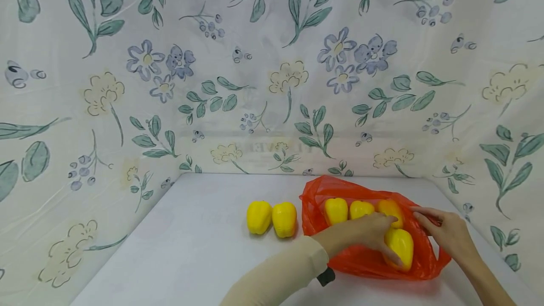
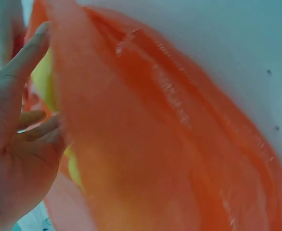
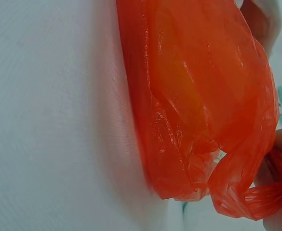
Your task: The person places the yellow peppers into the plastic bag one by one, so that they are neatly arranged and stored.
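A red plastic bag (image 1: 323,188) lies spread on the table, its mouth facing up, with several yellow bell peppers inside. My left hand (image 1: 374,235) reaches into it from the left. Its thumb and fingers flank the front bell pepper (image 1: 401,249). In the left wrist view the left hand (image 2: 22,139) has its thumb against the bag film (image 2: 131,144), with yellow showing between thumb and fingers. My right hand (image 1: 446,233) pinches the bag's right rim near a handle loop; bunched film runs into the right hand (image 3: 280,178) in its wrist view.
Two yellow bell peppers (image 1: 271,218) stand side by side on the white table (image 1: 191,249), left of the bag. A floral cloth (image 1: 272,107) hangs along the back and sides. A small dark object (image 1: 326,276) shows below my left sleeve.
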`<state>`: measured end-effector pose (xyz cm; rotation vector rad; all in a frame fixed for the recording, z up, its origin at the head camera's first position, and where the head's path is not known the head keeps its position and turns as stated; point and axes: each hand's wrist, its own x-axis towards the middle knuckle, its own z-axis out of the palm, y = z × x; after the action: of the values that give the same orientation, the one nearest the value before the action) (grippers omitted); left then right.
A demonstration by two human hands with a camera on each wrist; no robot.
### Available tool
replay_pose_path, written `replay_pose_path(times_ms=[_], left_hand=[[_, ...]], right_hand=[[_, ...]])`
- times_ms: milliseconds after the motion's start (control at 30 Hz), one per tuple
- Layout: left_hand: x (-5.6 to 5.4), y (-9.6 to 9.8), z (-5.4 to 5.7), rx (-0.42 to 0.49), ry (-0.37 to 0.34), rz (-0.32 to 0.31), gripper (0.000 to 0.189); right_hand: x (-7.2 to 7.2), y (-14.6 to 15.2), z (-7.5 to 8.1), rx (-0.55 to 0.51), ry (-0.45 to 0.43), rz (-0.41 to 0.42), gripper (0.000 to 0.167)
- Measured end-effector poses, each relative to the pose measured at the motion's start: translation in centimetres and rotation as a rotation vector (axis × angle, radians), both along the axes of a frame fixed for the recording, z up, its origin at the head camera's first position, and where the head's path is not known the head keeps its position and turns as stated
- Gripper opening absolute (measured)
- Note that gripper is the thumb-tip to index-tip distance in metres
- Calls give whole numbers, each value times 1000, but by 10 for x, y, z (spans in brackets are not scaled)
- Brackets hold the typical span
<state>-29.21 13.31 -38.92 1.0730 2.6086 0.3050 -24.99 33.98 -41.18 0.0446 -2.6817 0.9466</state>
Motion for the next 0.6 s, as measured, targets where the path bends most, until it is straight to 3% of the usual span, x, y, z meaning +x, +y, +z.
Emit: replay_pose_path(times_ms=[133, 300, 467, 600], left_hand=[[0, -10, 10, -3, 62, -39, 91], [-1, -40, 29, 39, 164, -113, 85], [-5, -81, 55, 203, 231, -196, 73], [-11, -117, 69, 376, 323, -255, 60]], right_hand=[[0, -1, -1, -1, 0, 4, 48], [0, -1, -1, 6, 3, 0, 49], [-1, -2, -1, 6, 6, -6, 50], [-1, -2, -2, -7, -5, -9, 49]])
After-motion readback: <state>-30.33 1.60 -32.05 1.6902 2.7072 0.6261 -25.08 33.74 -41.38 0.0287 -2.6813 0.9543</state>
